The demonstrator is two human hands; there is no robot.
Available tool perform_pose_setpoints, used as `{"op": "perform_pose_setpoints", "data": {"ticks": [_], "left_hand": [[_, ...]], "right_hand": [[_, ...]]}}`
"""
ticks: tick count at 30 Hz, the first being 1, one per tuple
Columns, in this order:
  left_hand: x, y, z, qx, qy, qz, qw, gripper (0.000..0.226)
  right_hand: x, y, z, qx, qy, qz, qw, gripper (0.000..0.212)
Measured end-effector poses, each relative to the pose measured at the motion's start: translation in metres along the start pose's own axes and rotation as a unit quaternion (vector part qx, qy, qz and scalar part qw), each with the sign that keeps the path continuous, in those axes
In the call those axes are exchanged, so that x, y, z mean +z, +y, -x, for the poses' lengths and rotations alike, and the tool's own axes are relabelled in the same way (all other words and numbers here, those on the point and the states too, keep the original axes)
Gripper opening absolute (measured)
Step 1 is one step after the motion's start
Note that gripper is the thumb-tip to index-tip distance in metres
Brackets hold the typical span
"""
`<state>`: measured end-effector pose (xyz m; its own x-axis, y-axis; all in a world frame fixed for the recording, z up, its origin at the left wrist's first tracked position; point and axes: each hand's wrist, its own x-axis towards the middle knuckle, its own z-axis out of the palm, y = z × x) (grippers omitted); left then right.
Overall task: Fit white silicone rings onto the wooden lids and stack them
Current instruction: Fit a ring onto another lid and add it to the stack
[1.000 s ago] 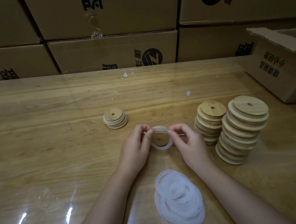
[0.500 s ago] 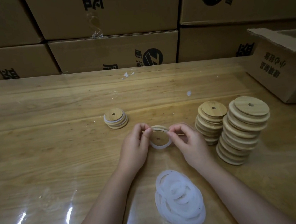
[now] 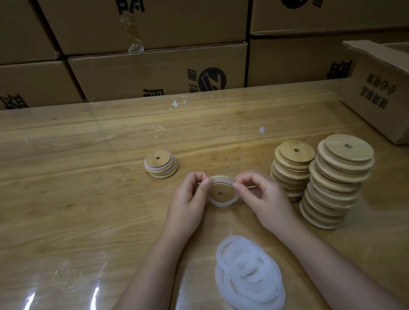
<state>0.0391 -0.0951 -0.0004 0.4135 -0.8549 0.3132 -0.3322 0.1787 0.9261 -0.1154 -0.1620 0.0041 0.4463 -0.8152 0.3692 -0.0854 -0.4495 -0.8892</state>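
Left hand (image 3: 187,202), right hand (image 3: 265,199) — round lid (image 3: 221,193).

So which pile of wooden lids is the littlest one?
The short pile beyond the left hand, with a white ring showing. The middle pile and the right pile stand much taller.

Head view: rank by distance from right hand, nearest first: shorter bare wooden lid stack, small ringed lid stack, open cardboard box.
1. Shorter stack of bare wooden lids, beside the right hand.
2. Small stack of white-ringed wooden lids, far left.
3. Open brown cardboard box, far right.
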Motion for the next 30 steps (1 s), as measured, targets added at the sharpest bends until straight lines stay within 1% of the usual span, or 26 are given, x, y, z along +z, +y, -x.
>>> {"op": "perform_pose_setpoints", "data": {"ticks": [5,11,19,26,30], "left_hand": [[-0.0012,0.0003,0.0,0.0,-0.002,-0.001,1.0,0.009],[-0.0027,0.0031,0.0015,0.031,-0.001,-0.058,0.998,0.008],[-0.002,0.006,0.0016,0.05,0.002,-0.08,0.996,0.009],[-0.0028,0.0032,0.0004,0.035,0.008,-0.075,0.997,0.009],[-0.0025,0.0017,0.0002,0.043,0.005,-0.084,0.996,0.008]], "right_hand": [[-0.0004,0.0002,0.0003,-0.005,0.003,0.008,1.0,0.005],[0.0006,0.0016,0.0008,-0.02,0.01,0.028,0.999,0.004],[0.0001,-0.0002,0.0009,-0.047,0.013,0.068,0.997,0.003],[-0.0015,-0.001,-0.0013,-0.021,-0.003,0.051,0.998,0.005],[-0.002,0.0014,-0.0019,0.004,-0.008,0.041,0.999,0.004]]}}
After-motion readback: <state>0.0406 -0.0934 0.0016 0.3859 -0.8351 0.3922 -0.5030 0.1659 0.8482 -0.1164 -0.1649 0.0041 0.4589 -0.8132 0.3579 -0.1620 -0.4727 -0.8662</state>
